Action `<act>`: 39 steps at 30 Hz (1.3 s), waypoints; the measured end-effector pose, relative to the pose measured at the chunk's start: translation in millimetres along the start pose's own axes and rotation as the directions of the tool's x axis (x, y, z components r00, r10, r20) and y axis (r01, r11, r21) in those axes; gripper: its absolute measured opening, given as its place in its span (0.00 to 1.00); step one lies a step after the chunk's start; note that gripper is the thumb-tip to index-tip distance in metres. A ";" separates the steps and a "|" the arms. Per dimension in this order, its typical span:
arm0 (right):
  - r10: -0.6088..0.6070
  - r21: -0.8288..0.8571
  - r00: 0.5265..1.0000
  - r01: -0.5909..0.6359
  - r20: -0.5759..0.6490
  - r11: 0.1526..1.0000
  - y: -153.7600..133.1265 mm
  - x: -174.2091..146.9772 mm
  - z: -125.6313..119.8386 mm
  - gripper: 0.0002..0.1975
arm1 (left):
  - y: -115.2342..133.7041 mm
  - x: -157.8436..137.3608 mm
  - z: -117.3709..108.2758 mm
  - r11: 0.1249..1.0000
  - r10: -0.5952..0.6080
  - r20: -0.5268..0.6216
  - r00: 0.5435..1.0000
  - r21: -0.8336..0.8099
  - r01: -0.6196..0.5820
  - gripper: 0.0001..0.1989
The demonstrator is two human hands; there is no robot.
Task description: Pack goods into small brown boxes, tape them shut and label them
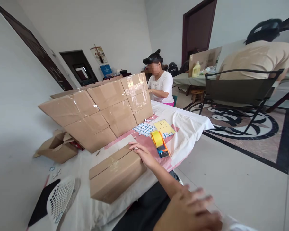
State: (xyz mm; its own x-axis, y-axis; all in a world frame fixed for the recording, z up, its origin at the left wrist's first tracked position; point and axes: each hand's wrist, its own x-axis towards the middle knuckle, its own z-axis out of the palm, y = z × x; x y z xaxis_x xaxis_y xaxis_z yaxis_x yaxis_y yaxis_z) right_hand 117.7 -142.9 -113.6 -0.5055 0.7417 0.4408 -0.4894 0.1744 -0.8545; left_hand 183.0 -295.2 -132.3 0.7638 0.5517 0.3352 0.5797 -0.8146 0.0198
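Observation:
A closed, taped cardboard box (118, 173) lies lengthwise on the cloth-covered table in front of me. My right hand (143, 154) rests on its right end, with the fingers stretched over the top edge. Close to the camera, my left hand (189, 210) is blurred by motion, its fingers spread and empty. It overlaps my right forearm in the view; whether the two touch, I cannot tell. Right of the box stands an orange and blue tape dispenser (167, 150) with a yellow roll of tape (157, 139). Behind it lie blue-and-white sticker sheets (144, 129) and a yellow sheet (164, 126).
Stacked taped cartons (106, 112) form a wall behind the box. An opened carton (59, 147) stands at left, near a white perforated basket (60, 199). Across the table sits a person (162, 83); another person (257, 59) sits in a chair (240, 89) at right.

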 end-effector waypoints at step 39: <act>0.079 0.016 0.833 -0.084 -0.548 0.996 -48.1 -33.7 -103.5 0.26 | -99.3 3.1 -20.8 0.651 -0.759 -0.448 0.473 -0.517 0.555 0.16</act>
State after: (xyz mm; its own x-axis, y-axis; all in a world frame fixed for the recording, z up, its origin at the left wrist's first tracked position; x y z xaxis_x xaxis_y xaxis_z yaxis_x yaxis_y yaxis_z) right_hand 231.9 -109.2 -115.8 -0.0703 0.9864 0.1489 -0.4561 0.1009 -0.8842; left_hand 121.9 -216.3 -113.7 -0.2057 0.7988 0.5653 0.6548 -0.3169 0.6862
